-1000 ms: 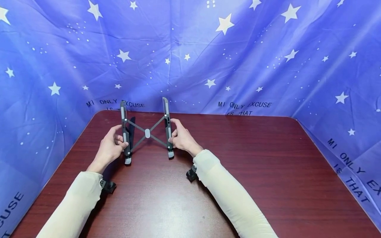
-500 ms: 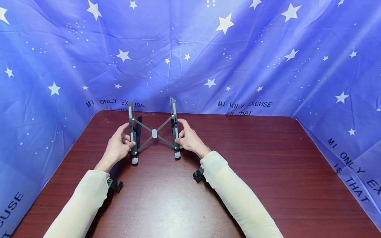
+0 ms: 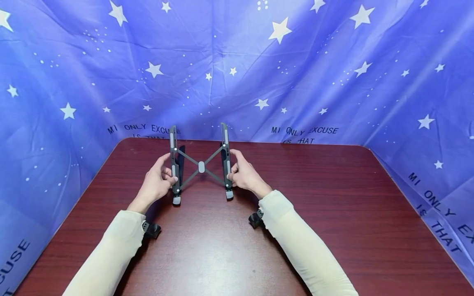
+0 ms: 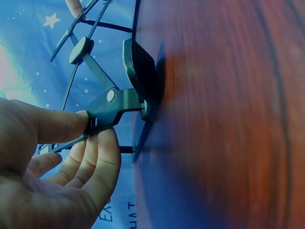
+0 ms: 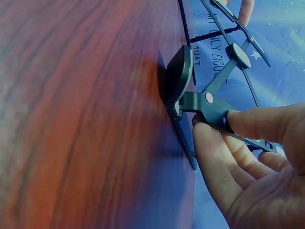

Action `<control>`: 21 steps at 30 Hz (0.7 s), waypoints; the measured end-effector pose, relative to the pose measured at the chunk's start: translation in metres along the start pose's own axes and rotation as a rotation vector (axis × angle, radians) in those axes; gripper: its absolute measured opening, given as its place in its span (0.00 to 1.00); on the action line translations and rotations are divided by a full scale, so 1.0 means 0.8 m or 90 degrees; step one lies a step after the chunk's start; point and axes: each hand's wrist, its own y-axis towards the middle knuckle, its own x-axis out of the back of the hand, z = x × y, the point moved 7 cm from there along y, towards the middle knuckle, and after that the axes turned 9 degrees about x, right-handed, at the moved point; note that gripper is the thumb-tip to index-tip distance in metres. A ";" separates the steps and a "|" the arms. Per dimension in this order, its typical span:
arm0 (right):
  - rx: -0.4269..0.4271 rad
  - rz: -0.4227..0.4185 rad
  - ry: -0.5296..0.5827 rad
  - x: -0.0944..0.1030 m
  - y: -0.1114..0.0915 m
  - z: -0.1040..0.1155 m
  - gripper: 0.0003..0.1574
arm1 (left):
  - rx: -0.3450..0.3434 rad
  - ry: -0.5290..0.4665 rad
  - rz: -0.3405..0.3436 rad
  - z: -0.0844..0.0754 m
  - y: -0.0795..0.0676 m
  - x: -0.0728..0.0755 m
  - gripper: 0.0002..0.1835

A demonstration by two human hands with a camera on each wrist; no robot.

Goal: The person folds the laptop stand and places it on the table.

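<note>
A dark grey folding laptop stand stands spread on the table, its two side arms joined by crossed bars with an oval hub. My left hand pinches the left arm between thumb and fingers near its lower front. On the other side my right hand pinches the right arm in the same way. In the left wrist view the thumb lies on the arm's upper face, with fingers curled beneath. An upturned front lip shows close to the tabletop in the right wrist view.
The dark red wooden table reaches out on both sides of the stand. A blue curtain with white stars hangs just behind the table's far edge. Each cream sleeve carries a small black wrist camera.
Both hands have moved to the right together, carrying the laptop stand along the table. The grip on each arm and the spread of the stand look much the same.
</note>
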 end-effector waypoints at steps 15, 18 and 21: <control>-0.011 -0.013 0.005 0.021 -0.016 -0.008 0.51 | 0.001 -0.015 0.021 -0.015 0.001 -0.019 0.43; -0.011 -0.015 0.013 0.024 -0.019 -0.011 0.51 | 0.003 -0.019 0.025 -0.017 0.001 -0.022 0.43; -0.011 -0.015 0.014 0.028 -0.021 -0.015 0.51 | 0.001 -0.023 0.031 -0.021 0.000 -0.026 0.43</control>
